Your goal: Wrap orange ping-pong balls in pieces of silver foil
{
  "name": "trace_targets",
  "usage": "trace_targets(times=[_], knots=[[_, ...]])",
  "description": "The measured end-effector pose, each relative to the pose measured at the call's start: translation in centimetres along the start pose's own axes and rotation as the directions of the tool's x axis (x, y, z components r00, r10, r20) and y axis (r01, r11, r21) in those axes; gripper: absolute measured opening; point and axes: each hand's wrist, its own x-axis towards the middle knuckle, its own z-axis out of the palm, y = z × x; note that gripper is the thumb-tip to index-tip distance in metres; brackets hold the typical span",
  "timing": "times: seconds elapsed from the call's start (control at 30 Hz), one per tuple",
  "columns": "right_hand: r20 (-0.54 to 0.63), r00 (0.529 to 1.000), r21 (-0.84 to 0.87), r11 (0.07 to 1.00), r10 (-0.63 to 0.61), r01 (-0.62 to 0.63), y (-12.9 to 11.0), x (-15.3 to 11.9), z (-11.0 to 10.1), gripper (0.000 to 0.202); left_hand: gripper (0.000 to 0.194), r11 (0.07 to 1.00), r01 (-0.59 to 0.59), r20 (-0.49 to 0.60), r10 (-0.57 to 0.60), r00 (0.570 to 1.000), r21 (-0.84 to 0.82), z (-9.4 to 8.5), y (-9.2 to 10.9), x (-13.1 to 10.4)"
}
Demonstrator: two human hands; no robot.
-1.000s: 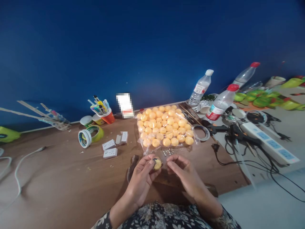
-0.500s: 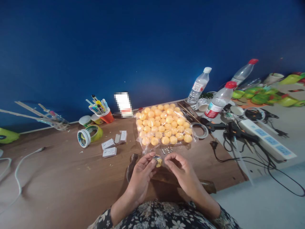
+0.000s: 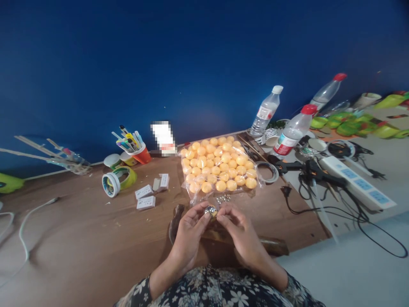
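Observation:
Between my left thumb and fingertips is a small round shiny silver piece with yellow on it [image 3: 211, 209]; its exact kind is unclear. My left hand [image 3: 188, 232] is closed on it. The fingers of my right hand [image 3: 239, 228] are pinched together at its right edge, and whatever they hold is too small to make out. Just beyond my fingers lie several small shiny metal pieces [image 3: 223, 198]. A clear plastic bag of orange-yellow balls [image 3: 220, 166] lies flat behind them. Under my hands, a dark brown wooden-looking object [image 3: 275, 246] is partly hidden.
Small white boxes [image 3: 146, 202], tape rolls [image 3: 111, 184] and a cup of pens [image 3: 140, 154] stand on the left. To the right are plastic bottles [image 3: 290, 134], a ring of wire or tape [image 3: 267, 172], black clamps [image 3: 322, 175] and a power strip [image 3: 359, 181] with its cable.
My right hand has moved left, bringing its fingertips against the small piece in my left hand. The piece has turned, showing more silver and less yellow. The view has shifted slightly.

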Motion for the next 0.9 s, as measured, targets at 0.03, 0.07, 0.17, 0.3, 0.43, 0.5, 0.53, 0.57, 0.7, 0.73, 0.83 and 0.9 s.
trace_targets(times=[0.03,0.07,0.17,0.3,0.43,0.5,0.53,0.57,0.7,0.73,0.83,0.9], knots=[[-0.003,1.0,0.037,0.999,0.017,-0.017,0.05,0.02,0.04,0.024,0.036,1.0,-0.002,0.003,0.002,1.0,-0.002,0.0,-0.03,-0.01],[0.001,0.999,0.083,0.995,0.05,-0.05,0.1,0.04,0.08,0.025,0.036,1.0,-0.004,0.01,0.004,1.0,-0.007,0.0,-0.06,-0.02],[0.071,0.986,0.224,0.961,0.149,-0.161,0.32,0.03,0.23,0.025,0.035,1.0,-0.009,0.024,0.01,1.0,-0.018,0.04,-0.07,-0.01],[0.142,0.977,0.312,0.93,0.159,-0.196,0.42,-0.04,0.45,0.02,0.034,1.0,-0.004,0.036,0.005,0.999,-0.022,0.13,0.02,0.01],[0.163,0.972,0.36,0.907,0.17,-0.219,0.21,0.03,0.61,0.019,0.032,0.999,-0.015,0.044,0.017,0.999,-0.044,0.18,0.04,0.04],[0.174,0.966,0.365,0.898,0.193,-0.245,0.11,0.08,0.65,0.019,0.032,0.999,-0.014,0.048,0.016,0.999,-0.047,0.2,0.04,0.06],[0.173,0.965,0.362,0.898,0.199,-0.25,0.09,0.09,0.66,0.02,0.033,0.999,-0.015,0.049,0.017,0.999,-0.047,0.2,0.04,0.06],[0.17,0.965,0.358,0.9,0.2,-0.249,0.08,0.1,0.66,0.02,0.033,0.999,-0.017,0.049,0.019,0.999,-0.045,0.21,0.05,0.07],[0.149,0.971,0.344,0.911,0.187,-0.229,0.05,0.08,0.59,0.022,0.032,0.999,-0.023,0.042,0.025,0.999,-0.037,0.23,0.11,0.1],[0.148,0.971,0.342,0.912,0.187,-0.227,0.02,0.06,0.56,0.022,0.032,0.999,-0.025,0.041,0.026,0.999,-0.034,0.23,0.11,0.1],[0.149,0.972,0.338,0.914,0.183,-0.224,-0.14,0.04,0.55,0.02,0.031,0.999,-0.029,0.041,0.03,0.999,-0.027,0.21,0.11,0.03],[0.162,0.969,0.336,0.913,0.187,-0.232,-0.26,0.05,0.57,0.021,0.031,0.999,-0.021,0.043,0.022,0.999,-0.026,0.22,0.12,-0.04]])
